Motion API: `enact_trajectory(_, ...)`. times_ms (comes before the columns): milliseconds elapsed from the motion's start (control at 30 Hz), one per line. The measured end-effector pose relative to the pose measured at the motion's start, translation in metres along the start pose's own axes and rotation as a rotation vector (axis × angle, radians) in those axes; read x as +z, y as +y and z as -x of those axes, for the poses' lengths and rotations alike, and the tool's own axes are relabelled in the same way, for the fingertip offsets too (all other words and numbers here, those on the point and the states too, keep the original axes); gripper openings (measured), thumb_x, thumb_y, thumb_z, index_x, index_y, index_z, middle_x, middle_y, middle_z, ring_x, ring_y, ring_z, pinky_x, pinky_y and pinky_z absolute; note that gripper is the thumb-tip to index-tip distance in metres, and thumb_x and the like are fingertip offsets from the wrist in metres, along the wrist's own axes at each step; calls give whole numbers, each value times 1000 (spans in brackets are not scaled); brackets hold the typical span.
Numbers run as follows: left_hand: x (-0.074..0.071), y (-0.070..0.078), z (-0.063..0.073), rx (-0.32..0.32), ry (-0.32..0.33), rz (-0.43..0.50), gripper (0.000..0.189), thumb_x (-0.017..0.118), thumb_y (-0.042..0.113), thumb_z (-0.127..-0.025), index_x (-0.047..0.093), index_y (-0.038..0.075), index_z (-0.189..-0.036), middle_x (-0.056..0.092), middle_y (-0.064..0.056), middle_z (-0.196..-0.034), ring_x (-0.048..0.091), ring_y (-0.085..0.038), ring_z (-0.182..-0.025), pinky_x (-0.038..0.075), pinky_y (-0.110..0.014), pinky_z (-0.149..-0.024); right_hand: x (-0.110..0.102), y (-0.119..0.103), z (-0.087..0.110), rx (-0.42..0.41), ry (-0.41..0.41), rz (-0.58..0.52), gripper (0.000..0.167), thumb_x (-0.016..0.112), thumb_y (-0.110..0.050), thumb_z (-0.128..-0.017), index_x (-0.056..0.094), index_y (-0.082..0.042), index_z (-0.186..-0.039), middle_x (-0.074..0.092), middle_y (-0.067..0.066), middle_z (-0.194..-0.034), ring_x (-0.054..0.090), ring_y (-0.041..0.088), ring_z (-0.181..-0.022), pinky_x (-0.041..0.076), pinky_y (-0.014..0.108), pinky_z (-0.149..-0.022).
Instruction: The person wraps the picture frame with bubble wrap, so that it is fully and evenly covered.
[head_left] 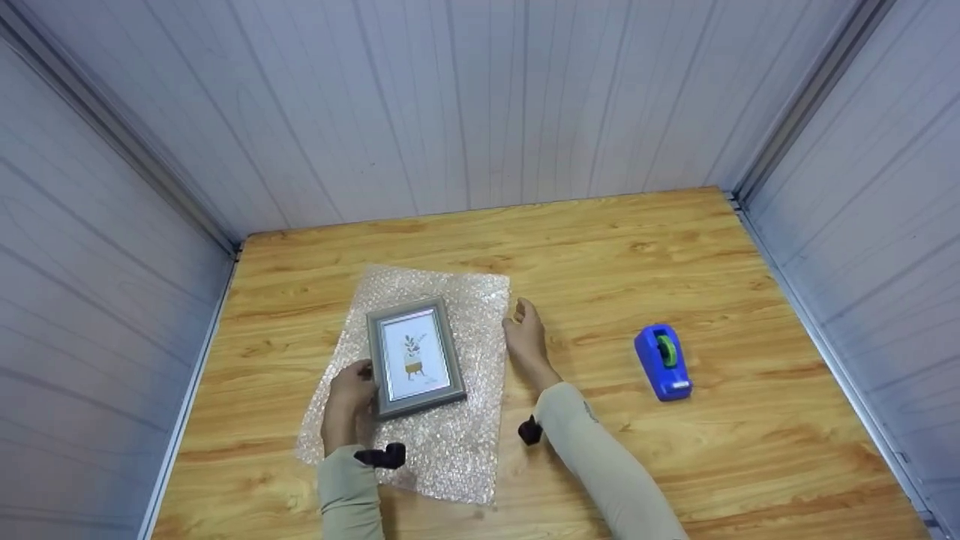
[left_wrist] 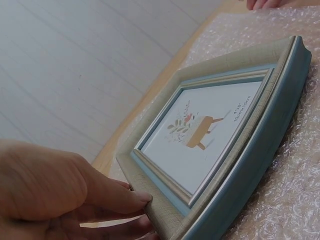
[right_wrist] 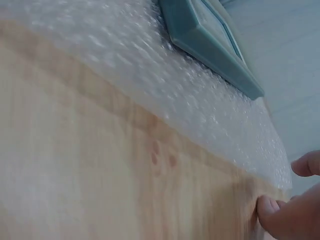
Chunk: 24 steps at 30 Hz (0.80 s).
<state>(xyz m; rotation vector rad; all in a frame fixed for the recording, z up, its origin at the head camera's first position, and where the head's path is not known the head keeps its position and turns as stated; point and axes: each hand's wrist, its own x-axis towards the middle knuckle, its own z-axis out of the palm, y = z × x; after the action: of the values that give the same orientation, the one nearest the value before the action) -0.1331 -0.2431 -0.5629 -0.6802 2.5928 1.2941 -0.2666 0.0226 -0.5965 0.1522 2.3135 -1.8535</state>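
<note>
Fingers of the left hand [head_left: 349, 394] pinch the picture frame's [head_left: 450, 352] edge, over bubble wrap [head_left: 461, 450]; the right hand [head_left: 529, 341], loosely curved, is beside the wrap. A blue dispenser [head_left: 667, 382] holds a green roll [head_left: 666, 350].

Head view: lighting even and soft, cool bluish on the walls [head_left: 487, 112], warm yellow on the table [head_left: 720, 277], with scattered white glints across the bubble wrap [head_left: 450, 465]. Left wrist view: dimmer, muted in colour, the left hand [left_wrist: 55, 187] shaded, small print [left_wrist: 242, 110] on the picture nevertheless legible. Right wrist view: paler and hazy, bubble wrap and wood grain smeared by blur, a soft shadow beside the right hand [right_wrist: 295, 212].
</note>
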Motion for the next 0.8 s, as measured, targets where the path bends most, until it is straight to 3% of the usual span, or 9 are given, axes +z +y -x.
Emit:
enact_trajectory(267, 1, -1, 0, 7, 13, 9, 52, 52, -4, -80, 48, -9, -131, 58, -31, -120, 56, -41, -112, 47, -47, -96, 1, 3, -8, -16, -43, 9, 48, 55, -6, -92, 44, 7, -137, 62, 24, -122, 58, 32, -118, 46, 38, -100)
enact_trajectory(467, 0, 0, 2, 23, 21, -15, 51, 52, -4, -79, 50, -9, -130, 59, -30, -119, 57, -41, -111, 46, -47, -97, 5, 1, -5, -74, -120, 0, 44, 57, -7, -92, 49, 6, -134, 64, 22, -121, 64, 30, -108, 54, 32, -87)
enact_trajectory(600, -1, 1, 2, 25, 21, -21, 51, 53, -3, -79, 50, -8, -130, 60, -29, -119, 56, -41, -111, 45, -48, -98, 8, -2, -2, -136, -145, -10, 42, 56, -3, -92, 50, 5, -133, 62, 23, -124, 61, 31, -114, 52, 33, -93)
enact_trajectory(800, -1, 0, 2, 33, 19, -15, 49, 53, -3, -79, 52, -8, -128, 60, -29, -119, 57, -41, -110, 46, -48, -96, 12, -5, 4, -306, -173, 80, 40, 49, 5, -93, 51, 3, -133, 57, 22, -131, 55, 34, -122, 47, 38, -101)
